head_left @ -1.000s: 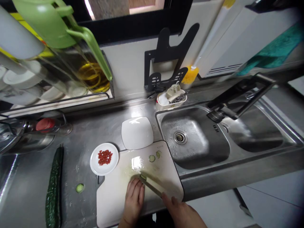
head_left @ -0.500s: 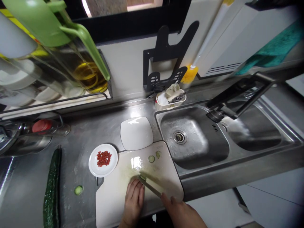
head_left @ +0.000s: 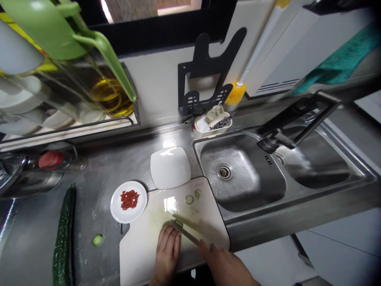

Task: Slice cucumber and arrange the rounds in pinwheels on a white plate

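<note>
Stainless table [head_left: 86, 214] beside a double sink [head_left: 256, 174], seen from where I stand behind the worker. Over the last second almost nothing has changed: both hands and the knife [head_left: 187, 235] keep nearly the same pose, suggesting close, careful cutting at one spot. Right hand [head_left: 222, 262]: grip closed around the knife's handle, blade slanting to a small green piece [head_left: 179, 223] on the cutting board [head_left: 139, 254]. Left hand [head_left: 167, 248]: fingers together and bent beside the blade tip; whether this grip pins anything beneath, I cannot tell. Cucumber slices [head_left: 189, 199] lie farther up the board. Containers: a round white plate [head_left: 114, 208], at the board's far left corner, bears chopped red pieces [head_left: 129, 200]; a squarish white plate [head_left: 170, 169] sits at its far edge; an oval tray [head_left: 205, 133] behind the sink holds scrubbers [head_left: 220, 123]; a green-topped jug [head_left: 111, 95] contains yellow liquid.
</note>
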`<state>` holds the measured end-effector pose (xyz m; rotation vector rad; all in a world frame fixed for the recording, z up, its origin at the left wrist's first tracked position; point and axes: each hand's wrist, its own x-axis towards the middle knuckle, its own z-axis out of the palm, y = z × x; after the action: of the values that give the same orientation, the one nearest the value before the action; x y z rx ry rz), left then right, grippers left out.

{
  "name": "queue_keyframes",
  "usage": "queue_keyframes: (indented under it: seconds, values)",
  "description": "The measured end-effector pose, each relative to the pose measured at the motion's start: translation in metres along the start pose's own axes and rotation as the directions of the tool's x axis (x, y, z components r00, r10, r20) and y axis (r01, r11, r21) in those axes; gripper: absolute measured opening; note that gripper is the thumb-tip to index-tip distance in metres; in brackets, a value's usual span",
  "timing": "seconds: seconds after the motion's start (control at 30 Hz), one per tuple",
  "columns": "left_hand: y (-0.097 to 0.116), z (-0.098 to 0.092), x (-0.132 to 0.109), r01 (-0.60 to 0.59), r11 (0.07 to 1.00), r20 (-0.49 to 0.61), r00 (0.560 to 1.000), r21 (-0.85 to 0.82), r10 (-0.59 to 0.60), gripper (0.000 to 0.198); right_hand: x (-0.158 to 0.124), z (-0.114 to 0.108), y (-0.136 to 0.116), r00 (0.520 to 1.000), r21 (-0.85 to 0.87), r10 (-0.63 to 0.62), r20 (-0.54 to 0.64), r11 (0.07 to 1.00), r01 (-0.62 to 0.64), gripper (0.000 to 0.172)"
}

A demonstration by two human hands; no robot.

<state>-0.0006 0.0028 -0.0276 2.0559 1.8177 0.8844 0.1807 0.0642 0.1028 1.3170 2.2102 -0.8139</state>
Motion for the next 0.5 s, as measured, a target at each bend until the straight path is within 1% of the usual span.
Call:
queue_keyframes:
  seconds: [0.1,0.23,0.4,0.5]
  values:
    - [-0.001,0.002,-0.001,0.002,1.000,-0.002,1.000,0.010,-0.002,0.023,0.001,0.005,0.001,1.000,-0.007,-0.001,-0.025,1.000,0.001,0.043]
    - [-0.001,0.003,-0.002,0.013,1.000,-0.001,1.000,0.008,-0.013,0.022,0.005,0.012,0.002,1.000,-0.042,0.000,-0.011,0.999,-0.001,0.044]
    - [-0.001,0.002,-0.002,0.007,1.000,0.011,1.000,-0.003,-0.007,0.022,0.008,0.013,0.001,1.000,-0.060,-0.010,-0.013,0.998,0.009,0.044]
    - [-0.001,0.002,-0.003,0.008,1.000,0.015,1.000,-0.003,-0.008,0.023,0.009,0.013,0.001,1.000,-0.032,-0.010,-0.002,0.999,0.010,0.044]
